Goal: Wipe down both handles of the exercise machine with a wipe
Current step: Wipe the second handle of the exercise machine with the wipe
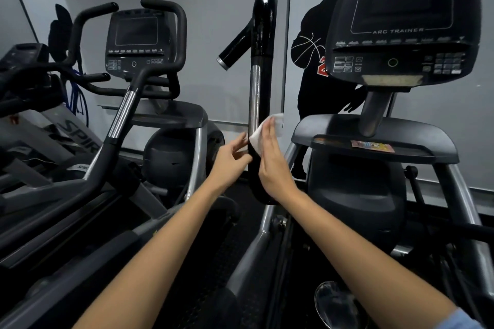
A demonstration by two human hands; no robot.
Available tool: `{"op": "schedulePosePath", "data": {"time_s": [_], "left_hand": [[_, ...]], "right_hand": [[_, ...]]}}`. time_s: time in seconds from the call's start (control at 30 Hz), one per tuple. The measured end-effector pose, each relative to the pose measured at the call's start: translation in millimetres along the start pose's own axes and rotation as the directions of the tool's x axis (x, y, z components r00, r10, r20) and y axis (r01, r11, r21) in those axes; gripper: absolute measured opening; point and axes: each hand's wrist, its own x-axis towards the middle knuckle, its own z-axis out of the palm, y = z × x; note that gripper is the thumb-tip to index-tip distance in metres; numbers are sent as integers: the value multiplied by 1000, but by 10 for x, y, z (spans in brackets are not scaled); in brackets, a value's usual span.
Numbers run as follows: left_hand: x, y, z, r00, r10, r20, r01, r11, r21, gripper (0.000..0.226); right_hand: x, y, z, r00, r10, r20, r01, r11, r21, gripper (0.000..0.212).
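The machine's left handle rises upright in the middle, black at the top and bottom with a chrome strip between, and a short side grip branches to the left. A white wipe is pressed against the handle's lower chrome part. My right hand lies flat over the wipe, fingers extended, holding it to the handle's right side. My left hand touches the handle's left side, fingertips pinching the wipe's lower edge. The machine's right handle is out of view.
The Cybex Arc Trainer console stands at the upper right above a black tray with a small colourful packet. A second trainer stands close on the left. A mirrored wall behind reflects a dark figure.
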Motion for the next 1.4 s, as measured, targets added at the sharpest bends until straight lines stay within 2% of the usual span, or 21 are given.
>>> {"op": "schedulePosePath", "data": {"time_s": [0.07,0.13,0.27,0.37,0.43,0.5,0.57,0.63,0.7,0.73,0.8,0.83,0.87,0.93,1.03,1.07,1.13,1.17,1.23,1.3,1.4], "left_hand": [[-28,-76,42,999,38,26,-38,999,1,62],[-22,-144,51,1000,15,27,-14,1000,-11,62],[-80,-286,114,999,-36,20,36,999,-33,30],[-109,-366,146,999,-31,-45,31,1000,-2,6],[-89,-379,143,997,-60,-49,59,998,-25,9],[-72,-386,138,995,-88,-46,85,995,-51,18],[-64,-389,129,995,-88,-41,87,996,-37,23],[-63,-385,130,997,-80,-25,79,997,-6,18],[-60,-370,120,997,-71,-21,72,997,38,4],[-61,-353,110,997,-72,-25,73,996,47,6],[-65,-351,93,997,-81,-7,81,996,26,8],[-66,-354,91,997,-74,-4,74,997,10,20],[-67,-359,91,997,-73,-5,73,997,-3,28],[-73,-364,91,996,-84,-5,83,997,-1,30],[-68,-380,104,994,-108,-20,109,993,46,9],[-74,-374,101,995,-94,-36,97,992,83,18],[-68,-404,103,994,-102,-29,103,993,54,10],[-77,-393,108,995,-101,-27,101,994,29,12],[-83,-376,120,993,-108,-41,108,994,-8,35],[-94,-365,128,994,-105,-39,105,994,-14,38],[-111,-328,126,995,-96,-25,95,995,-20,33]], "right_hand": [[272,-110,-161,999,-33,-20,31,998,-60,76],[504,-190,-270,992,-118,-48,109,981,-162,77],[332,-33,-169,969,-247,18,235,892,-386,77],[131,130,-136,884,-426,194,453,674,-583,65],[363,111,-246,860,-437,264,484,533,-694,58],[642,-11,-364,865,-435,250,448,445,-776,48],[739,-59,-396,866,-429,258,439,405,-802,46],[550,-3,-319,843,-385,375,502,315,-806,51],[289,45,-259,790,-334,514,595,213,-775,53],[279,24,-276,774,-319,547,617,185,-765,52],[471,-66,-331,778,-342,527,591,112,-799,46],[599,-124,-370,796,-360,486,549,91,-831,42],[694,-179,-407,822,-366,437,499,93,-861,39],[711,-186,-401,842,-357,406,469,110,-876,38],[366,-43,-275,782,-287,552,601,117,-791,48],[289,-18,-271,753,-263,603,643,103,-759,49],[403,-104,-329,733,-234,639,658,8,-753,46],[520,-178,-370,740,-255,623,640,-18,-768,40],[736,-316,-451,775,-285,564,578,-40,-815,33],[780,-379,-459,807,-258,532,534,-69,-843,34],[594,-311,-347,748,-204,632,632,-72,-771,34]]}}
